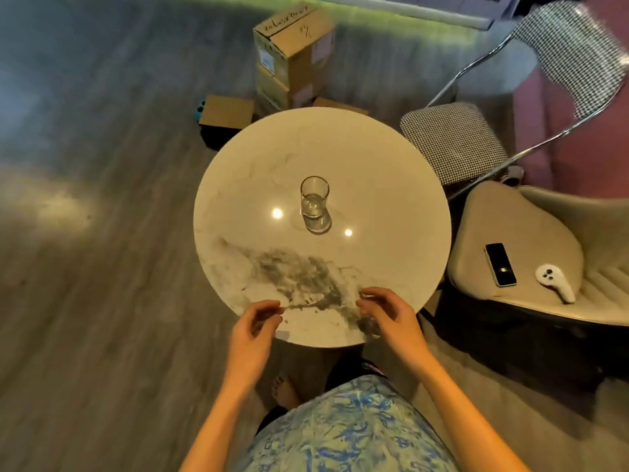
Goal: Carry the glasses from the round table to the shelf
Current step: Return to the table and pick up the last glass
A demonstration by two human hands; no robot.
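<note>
One glass point(315, 202) is seen upright mid surface point(252, 185); left hand point(257, 323) and right hand point(386, 315) are held at its near edge, grip slack and empty, presumably readied for reaching

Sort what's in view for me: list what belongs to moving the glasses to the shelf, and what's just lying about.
Belongs to the job: the glass, standing upright near the middle of the round table. The shelf is not in view.

Just lying about: cardboard boxes beyond the table, checked chair, cream chair, and the dark handset and white controller on its seat.
</note>
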